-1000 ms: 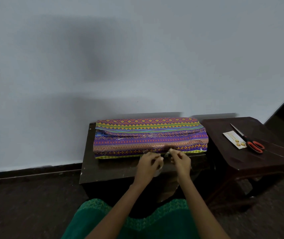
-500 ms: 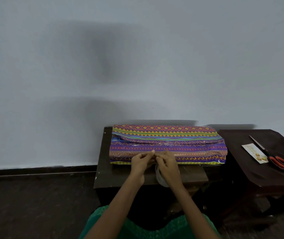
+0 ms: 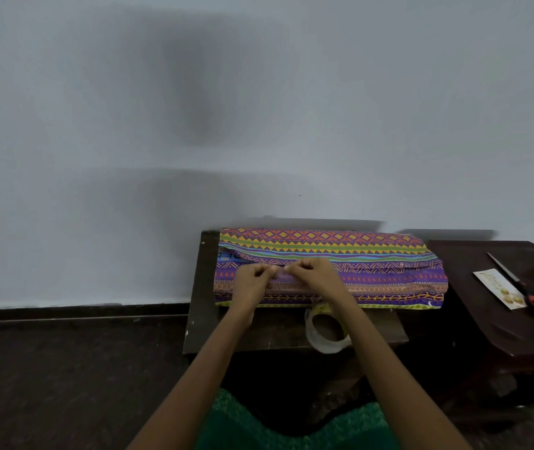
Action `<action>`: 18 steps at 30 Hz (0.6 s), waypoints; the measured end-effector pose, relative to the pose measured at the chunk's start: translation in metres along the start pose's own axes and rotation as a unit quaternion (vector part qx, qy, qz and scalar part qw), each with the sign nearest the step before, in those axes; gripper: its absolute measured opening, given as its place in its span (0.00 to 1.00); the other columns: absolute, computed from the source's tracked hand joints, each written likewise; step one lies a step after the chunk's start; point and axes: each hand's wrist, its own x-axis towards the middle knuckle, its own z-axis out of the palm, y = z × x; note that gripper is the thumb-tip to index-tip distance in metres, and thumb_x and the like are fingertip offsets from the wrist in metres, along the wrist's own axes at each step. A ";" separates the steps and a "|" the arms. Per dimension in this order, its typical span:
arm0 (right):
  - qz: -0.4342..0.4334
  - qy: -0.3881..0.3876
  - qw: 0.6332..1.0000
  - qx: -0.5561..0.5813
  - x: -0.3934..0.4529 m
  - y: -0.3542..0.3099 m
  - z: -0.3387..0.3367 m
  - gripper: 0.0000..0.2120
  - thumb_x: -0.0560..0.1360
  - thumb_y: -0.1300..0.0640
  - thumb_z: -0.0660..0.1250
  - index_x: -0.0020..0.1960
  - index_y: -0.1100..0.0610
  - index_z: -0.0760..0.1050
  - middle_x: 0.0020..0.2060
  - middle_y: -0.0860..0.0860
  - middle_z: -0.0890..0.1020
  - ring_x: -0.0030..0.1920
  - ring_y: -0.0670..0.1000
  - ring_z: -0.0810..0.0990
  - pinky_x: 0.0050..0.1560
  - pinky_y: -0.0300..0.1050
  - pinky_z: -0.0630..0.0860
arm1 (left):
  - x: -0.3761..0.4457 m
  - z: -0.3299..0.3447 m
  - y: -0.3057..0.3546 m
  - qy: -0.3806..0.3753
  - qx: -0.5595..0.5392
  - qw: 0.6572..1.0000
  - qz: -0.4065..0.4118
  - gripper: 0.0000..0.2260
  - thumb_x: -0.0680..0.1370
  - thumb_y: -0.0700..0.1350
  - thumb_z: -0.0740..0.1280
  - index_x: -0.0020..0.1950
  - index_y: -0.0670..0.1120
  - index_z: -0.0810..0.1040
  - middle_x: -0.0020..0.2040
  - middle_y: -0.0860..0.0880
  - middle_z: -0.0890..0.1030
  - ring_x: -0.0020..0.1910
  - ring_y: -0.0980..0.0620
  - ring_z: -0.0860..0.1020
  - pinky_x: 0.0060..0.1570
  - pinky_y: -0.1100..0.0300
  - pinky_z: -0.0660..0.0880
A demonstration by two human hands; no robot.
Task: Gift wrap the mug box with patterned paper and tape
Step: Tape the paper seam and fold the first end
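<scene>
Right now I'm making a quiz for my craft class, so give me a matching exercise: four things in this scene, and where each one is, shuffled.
Things:
1. Scissors
2. Tape roll
3. Wrapped box
4. Hands (left, right)

Places:
A. On the near edge of the left table, in front of the box
B. On the right table, beside a small card
C. Together over the paper seam on the box
D. Along the back of the left table, by the wall

Pairs: 1-B, 2-A, 3-D, 4-C
</scene>
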 end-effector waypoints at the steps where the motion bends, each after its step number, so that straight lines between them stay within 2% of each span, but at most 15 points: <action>1: 0.000 0.001 1.000 -0.019 0.004 -0.002 -0.002 0.10 0.75 0.54 0.67 0.37 0.57 0.80 0.24 0.48 0.74 0.24 0.41 0.70 0.26 0.29 0.68 | 0.004 -0.002 0.000 0.017 0.010 1.000 0.009 0.07 0.79 0.42 0.62 0.47 0.44 0.79 0.38 0.51 0.79 0.35 0.57 0.75 0.34 0.69 0.73; 3: -0.007 0.001 0.999 -0.046 0.010 -0.003 -0.004 0.13 0.75 0.54 0.68 0.35 0.61 0.79 0.24 0.51 0.74 0.25 0.45 0.70 0.28 0.33 0.68 | 0.010 -0.006 0.000 0.037 0.012 0.999 0.014 0.07 0.79 0.43 0.62 0.48 0.43 0.80 0.37 0.51 0.79 0.34 0.57 0.75 0.33 0.69 0.72; 6: -0.018 0.001 1.000 -0.025 0.016 -0.001 -0.004 0.16 0.75 0.53 0.67 0.35 0.64 0.78 0.28 0.56 0.75 0.30 0.51 0.72 0.34 0.42 0.70 | 0.015 -0.008 -0.001 0.048 0.006 0.999 0.017 0.09 0.79 0.44 0.62 0.51 0.42 0.80 0.39 0.51 0.80 0.34 0.57 0.75 0.33 0.66 0.71; 8: -0.028 0.014 0.999 -0.039 0.017 -0.001 -0.001 0.17 0.75 0.53 0.67 0.36 0.66 0.78 0.28 0.57 0.75 0.29 0.51 0.71 0.33 0.41 0.68 | 0.014 -0.005 0.001 0.047 -0.012 0.999 0.014 0.10 0.79 0.47 0.62 0.52 0.43 0.80 0.41 0.50 0.81 0.35 0.55 0.76 0.34 0.64 0.73; 11: -0.046 0.032 0.996 -0.070 0.019 -0.001 0.006 0.14 0.76 0.53 0.66 0.33 0.54 0.77 0.26 0.52 0.75 0.26 0.46 0.69 0.29 0.36 0.66 | 0.013 -0.002 0.004 0.016 -0.050 0.999 -0.001 0.11 0.78 0.50 0.65 0.53 0.44 0.79 0.44 0.50 0.82 0.39 0.52 0.78 0.36 0.62 0.74; 13: -0.055 0.036 0.994 -0.087 0.020 -0.002 0.010 0.13 0.76 0.51 0.66 0.33 0.50 0.76 0.25 0.47 0.74 0.26 0.43 0.68 0.27 0.32 0.64 | 0.014 -0.002 0.004 0.002 -0.032 0.999 0.009 0.12 0.76 0.48 0.67 0.57 0.44 0.78 0.46 0.48 0.82 0.40 0.53 0.79 0.36 0.64 0.74; 16: -0.060 0.029 0.995 -0.075 0.023 -0.004 0.011 0.08 0.75 0.51 0.68 0.39 0.52 0.80 0.27 0.49 0.77 0.27 0.46 0.69 0.29 0.37 0.65 | 0.021 -0.002 0.007 0.011 -0.009 0.999 0.035 0.12 0.77 0.41 0.67 0.59 0.42 0.77 0.48 0.43 0.82 0.38 0.55 0.78 0.37 0.66 0.75; 18: -0.060 0.023 0.995 -0.070 0.028 -0.007 0.009 0.08 0.74 0.53 0.68 0.40 0.55 0.81 0.28 0.52 0.78 0.29 0.48 0.70 0.31 0.38 0.66 | 0.024 -0.004 0.006 0.041 0.067 0.993 0.087 0.12 0.78 0.39 0.64 0.61 0.42 0.76 0.53 0.43 0.81 0.45 0.54 0.79 0.45 0.64 0.75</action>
